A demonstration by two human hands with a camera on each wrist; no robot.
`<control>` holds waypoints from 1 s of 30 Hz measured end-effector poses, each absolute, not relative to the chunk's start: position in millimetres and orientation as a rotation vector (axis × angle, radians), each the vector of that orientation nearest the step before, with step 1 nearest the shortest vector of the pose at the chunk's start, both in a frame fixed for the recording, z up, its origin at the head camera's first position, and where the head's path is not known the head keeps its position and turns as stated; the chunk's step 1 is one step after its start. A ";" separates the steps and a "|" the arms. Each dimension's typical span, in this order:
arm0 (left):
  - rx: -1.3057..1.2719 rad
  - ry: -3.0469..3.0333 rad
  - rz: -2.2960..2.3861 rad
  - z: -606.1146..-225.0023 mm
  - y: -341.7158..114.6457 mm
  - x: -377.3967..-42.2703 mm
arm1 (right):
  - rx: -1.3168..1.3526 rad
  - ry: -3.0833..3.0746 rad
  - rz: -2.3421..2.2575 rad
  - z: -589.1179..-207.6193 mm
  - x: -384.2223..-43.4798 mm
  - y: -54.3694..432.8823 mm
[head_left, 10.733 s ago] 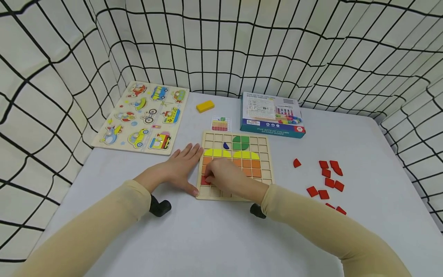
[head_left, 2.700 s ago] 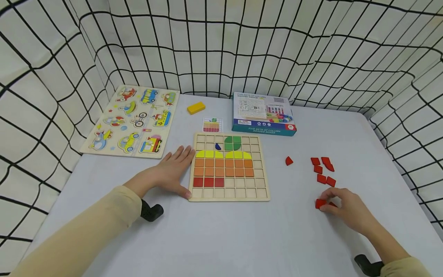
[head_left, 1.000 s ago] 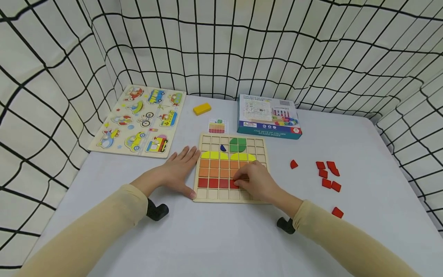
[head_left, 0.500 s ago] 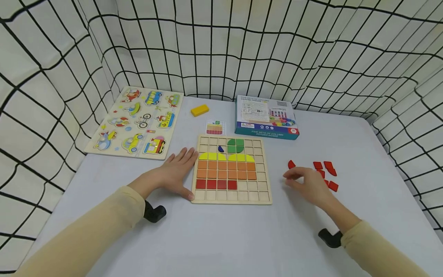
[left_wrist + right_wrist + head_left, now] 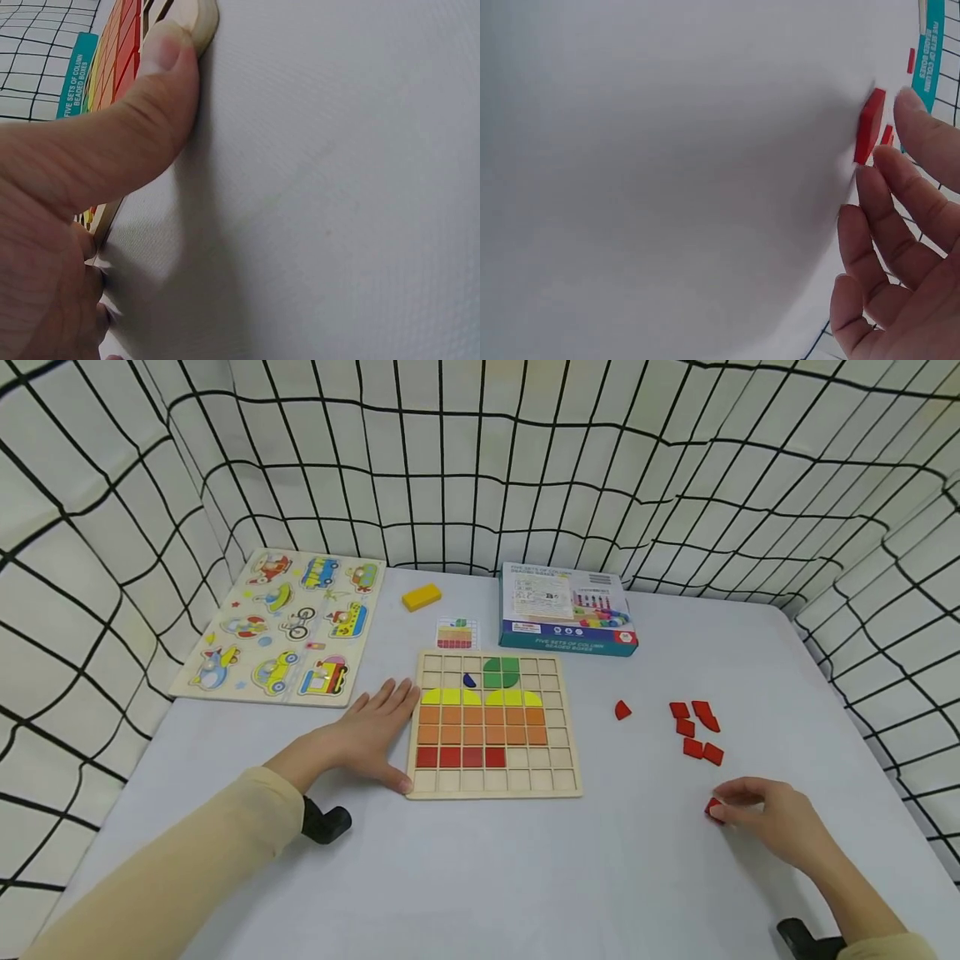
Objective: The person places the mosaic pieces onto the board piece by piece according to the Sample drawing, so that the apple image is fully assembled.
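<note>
The left hand (image 5: 370,737) lies with its fingers spread and straight against the left edge of a wooden grid board (image 5: 540,783). In the left wrist view its thumb (image 5: 161,82) rests on the board's corner. On the board sit orange squares (image 5: 472,727), yellow pieces (image 5: 450,697), green pieces (image 5: 501,673), a small blue piece (image 5: 469,680) and a partial row of red squares (image 5: 461,757). At the right, the right hand (image 5: 776,818) reaches to a single red square tile (image 5: 868,127) on the table. Its thumb and fingertips stand around the tile; the right wrist view shows a gap at the thumb.
Several loose red pieces (image 5: 693,747) lie beyond the right hand, and a red quarter piece (image 5: 622,710) is nearer the board. Behind are a pattern card (image 5: 456,634), a yellow block (image 5: 422,597), a boxed set (image 5: 568,610) and a vehicle puzzle (image 5: 285,631). Black netting (image 5: 480,477) encloses the table.
Since 10.7 s ago, more red squares have come onto the board's lower row. In the last second the right hand has moved from the board to the tile at the right. The left hand has stayed.
</note>
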State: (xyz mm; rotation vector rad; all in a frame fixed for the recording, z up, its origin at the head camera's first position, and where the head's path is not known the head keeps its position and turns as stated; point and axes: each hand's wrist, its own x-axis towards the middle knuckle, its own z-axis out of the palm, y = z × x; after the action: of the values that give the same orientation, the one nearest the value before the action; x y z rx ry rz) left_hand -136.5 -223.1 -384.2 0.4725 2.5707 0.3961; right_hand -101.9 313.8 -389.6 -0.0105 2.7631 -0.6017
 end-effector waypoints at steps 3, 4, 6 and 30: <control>0.478 2.572 0.397 -385.8 -224.3 -136.1 | -0.006 2.757 -0.566 -392.5 -99.0 318.9; 0.479 2.573 0.399 -386.0 -224.6 -136.0 | -0.013 2.767 -0.561 -393.6 -98.2 319.4; 0.480 2.571 0.406 -386.4 -225.2 -135.8 | -0.027 2.792 -0.560 -395.8 -96.5 318.8; 0.472 2.568 0.403 -383.5 -224.6 -135.7 | -0.428 2.740 -0.841 -383.0 -143.9 160.0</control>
State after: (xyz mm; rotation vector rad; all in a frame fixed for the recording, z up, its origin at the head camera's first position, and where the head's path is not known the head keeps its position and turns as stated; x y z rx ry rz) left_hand -135.7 -224.6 -383.5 0.4720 2.5678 0.4026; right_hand -143.9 160.0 -383.0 -0.4276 2.7398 -0.8409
